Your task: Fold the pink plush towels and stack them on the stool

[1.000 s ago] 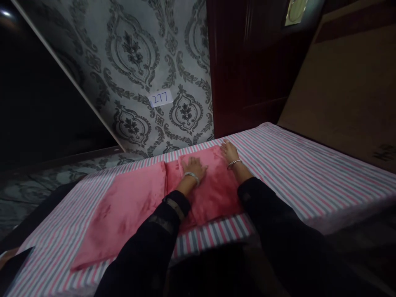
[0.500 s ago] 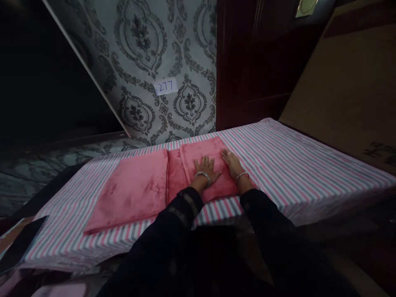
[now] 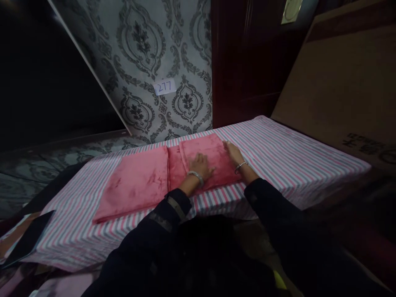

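A pink cloth (image 3: pixel 136 181) lies on a striped table cover, its left and right parts folded inward with a lower, darker strip between them. My left hand (image 3: pixel 200 166), slightly blurred, is on the right folded part with its fingers spread. At that part's right edge is my right hand (image 3: pixel 233 154), its fingers stretched out along the edge and touching the cloth. Neither hand is closed round the fabric. A bracelet circles each wrist.
The striped table cover (image 3: pixel 266 148) extends to both sides. Behind it stand a patterned wall with a paper (image 3: pixel 165 86) marked 277 and a dark red door (image 3: pixel 244 62). A large cardboard box (image 3: pixel 346 82) is at right, a dark screen (image 3: pixel 49 82) at left.
My left hand has shifted slightly left on the folded part. My right hand has moved a little up along the right edge. The view has shifted slightly.
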{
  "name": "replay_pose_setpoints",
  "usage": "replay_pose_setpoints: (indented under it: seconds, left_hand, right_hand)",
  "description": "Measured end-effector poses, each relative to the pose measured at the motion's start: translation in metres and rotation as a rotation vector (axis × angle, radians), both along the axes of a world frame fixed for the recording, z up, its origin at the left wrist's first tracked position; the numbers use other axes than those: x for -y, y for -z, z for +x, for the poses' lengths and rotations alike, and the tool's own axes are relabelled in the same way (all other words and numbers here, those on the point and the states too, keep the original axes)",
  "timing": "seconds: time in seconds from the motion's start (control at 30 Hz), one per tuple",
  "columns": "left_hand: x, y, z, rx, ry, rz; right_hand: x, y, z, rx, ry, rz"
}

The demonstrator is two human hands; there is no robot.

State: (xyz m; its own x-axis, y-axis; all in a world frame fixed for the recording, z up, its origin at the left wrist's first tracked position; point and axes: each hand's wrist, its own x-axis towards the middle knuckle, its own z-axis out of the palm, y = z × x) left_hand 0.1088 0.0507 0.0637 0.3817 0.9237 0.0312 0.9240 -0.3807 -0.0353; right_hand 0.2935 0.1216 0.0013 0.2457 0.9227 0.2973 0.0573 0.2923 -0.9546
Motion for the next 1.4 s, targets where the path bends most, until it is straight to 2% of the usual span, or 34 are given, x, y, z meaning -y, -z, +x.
replay_pose_setpoints:
  seconds: [0.13, 0.23, 0.3, 0.53, 0.67, 0.73, 0.8, 0.9, 1.03, 1.13, 1.23, 1.4]
  left_hand:
    - [0.023, 0.027, 0.037, 0.038, 0.214, -0.058]
    - [0.031, 0.046, 0.041, 0.035, 0.209, -0.107]
    - [0.033, 0.051, 0.032, 0.042, 0.197, -0.093]
    - [0.036, 0.047, -0.016, -0.015, 0.167, -0.056]
    - [0.036, 0.043, -0.049, 0.002, 0.228, -0.056]
    - [0.035, 0.043, -0.069, 0.082, 0.235, -0.090]
    - [0.033, 0.046, -0.087, 0.212, 0.176, -0.087]
    - [0.037, 0.053, -0.106, 0.427, 0.079, 0.038]
    - [0.055, 0.057, -0.109, 0.600, 0.073, 0.209]
    - [0.067, 0.053, -0.099, 0.613, 0.086, 0.252]
    - [0.071, 0.052, -0.089, 0.633, 0.031, 0.250]
    - [0.064, 0.059, -0.080, 0.703, -0.088, 0.163]
  right_hand:
    - [0.033, 0.016, -0.002, 0.114, 0.023, 0.036]
    - [0.051, 0.034, -0.006, 0.172, 0.035, 0.039]
    - [0.056, 0.041, -0.006, 0.169, 0.048, 0.043]
    - [0.060, 0.037, -0.006, 0.230, 0.093, 0.070]
    - [0.061, 0.029, -0.009, 0.304, 0.121, 0.082]
    - [0.063, 0.023, -0.012, 0.338, 0.113, 0.070]
    - [0.071, 0.019, -0.019, 0.372, 0.104, 0.078]
    - [0.096, 0.017, -0.036, 0.456, 0.073, 0.159]
    - [0.141, 0.024, -0.056, 0.591, 0.045, 0.273]
    - [0.161, 0.029, -0.055, 0.627, 0.121, 0.276]
    - [0.164, 0.032, -0.043, 0.629, 0.188, 0.249]
    - [0.152, 0.037, -0.023, 0.660, 0.201, 0.237]
